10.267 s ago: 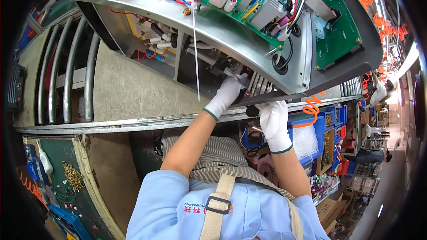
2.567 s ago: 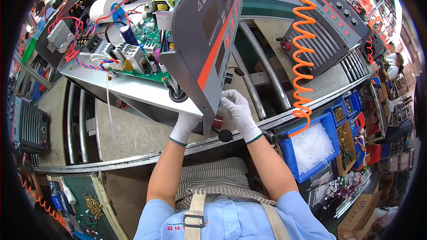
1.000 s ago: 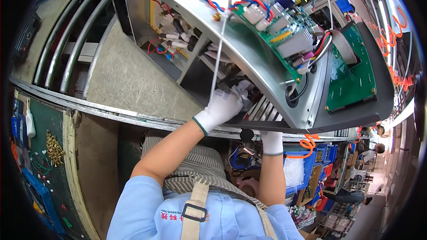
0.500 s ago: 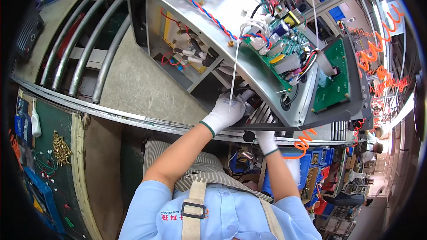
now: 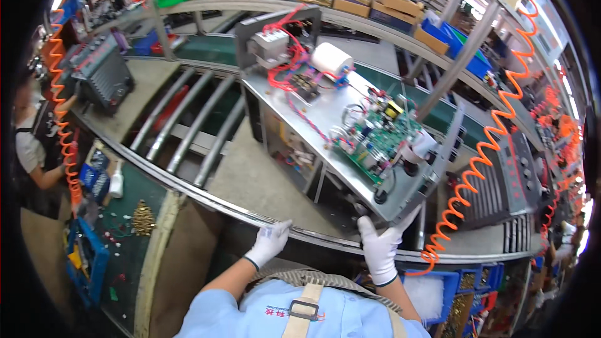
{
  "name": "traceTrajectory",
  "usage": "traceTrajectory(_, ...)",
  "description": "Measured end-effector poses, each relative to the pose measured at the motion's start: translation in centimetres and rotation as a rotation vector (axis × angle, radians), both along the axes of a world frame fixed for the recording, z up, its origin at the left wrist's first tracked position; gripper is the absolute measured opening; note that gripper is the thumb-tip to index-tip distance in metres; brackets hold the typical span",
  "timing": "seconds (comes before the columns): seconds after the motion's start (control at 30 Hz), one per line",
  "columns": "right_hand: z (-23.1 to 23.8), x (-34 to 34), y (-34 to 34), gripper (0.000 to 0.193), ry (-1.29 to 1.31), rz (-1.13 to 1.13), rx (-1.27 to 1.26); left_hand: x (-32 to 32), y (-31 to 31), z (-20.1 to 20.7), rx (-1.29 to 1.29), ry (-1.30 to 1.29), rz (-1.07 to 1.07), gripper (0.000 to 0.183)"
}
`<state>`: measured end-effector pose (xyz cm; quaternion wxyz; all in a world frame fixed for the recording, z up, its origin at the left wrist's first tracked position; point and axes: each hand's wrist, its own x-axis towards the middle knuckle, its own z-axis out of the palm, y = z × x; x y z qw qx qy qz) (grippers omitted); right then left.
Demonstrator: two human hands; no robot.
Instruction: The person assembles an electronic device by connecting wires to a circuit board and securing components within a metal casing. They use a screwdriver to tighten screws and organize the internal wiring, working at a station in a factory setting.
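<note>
An uncased machine chassis [image 5: 285,97] stands askew on the conveyor, its metal deck bearing a green circuit board [image 5: 375,144], a white cylinder [image 5: 332,59] and red wires. My right hand [image 5: 380,251], in a white glove, holds the near corner of its end panel, the thumb on one side and the fingers along the other. Over the near metal rail, apart from the chassis, is my gloved left hand [image 5: 268,244]. Its fingers are bent closed, and what they hold, if anything, is hidden.
Rollers [image 5: 188,131] lie left of the chassis. A finished-looking dark unit [image 5: 103,72] stands far left, another [image 5: 501,181] at right. An orange coiled hose [image 5: 463,213] hangs near my right hand. Blue bins [image 5: 447,294] sit below the rail; a person [image 5: 37,156] is at far left.
My left hand has come out of the chassis to the near rail. My right hand has moved from below the end panel to its corner. The view has shifted, showing more of the surroundings.
</note>
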<state>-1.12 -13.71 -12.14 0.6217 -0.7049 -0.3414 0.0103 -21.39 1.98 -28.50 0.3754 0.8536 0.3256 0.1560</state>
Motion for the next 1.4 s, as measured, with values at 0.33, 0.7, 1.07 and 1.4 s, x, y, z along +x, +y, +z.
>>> traceTrajectory(0.33, 1.0, 12.0, 4.2, 0.043, 0.127, -0.142, -0.172, -5.4, 2.0, -1.2, -0.156, 0.038, -0.012, 0.034)
traceTrajectory(0.7, 3.8, -2.9, 15.2, 0.072, 0.172, -0.122, -0.518, -2.9, 12.6, 5.2, -0.378, 0.355, -0.604, 0.045)
traceTrajectory(1.07, -7.1, 12.8, -1.0, 0.082, 0.002, -0.769, -0.6, 13.4, 2.8, 5.0, -0.068, 0.214, -1.228, 0.047)
traceTrajectory(1.4, 0.4, 18.1, -20.9, 0.087, 0.055, -1.18, 0.07, 47.8, -20.6, 29.2, 0.65, -0.814, -1.153, 0.06)
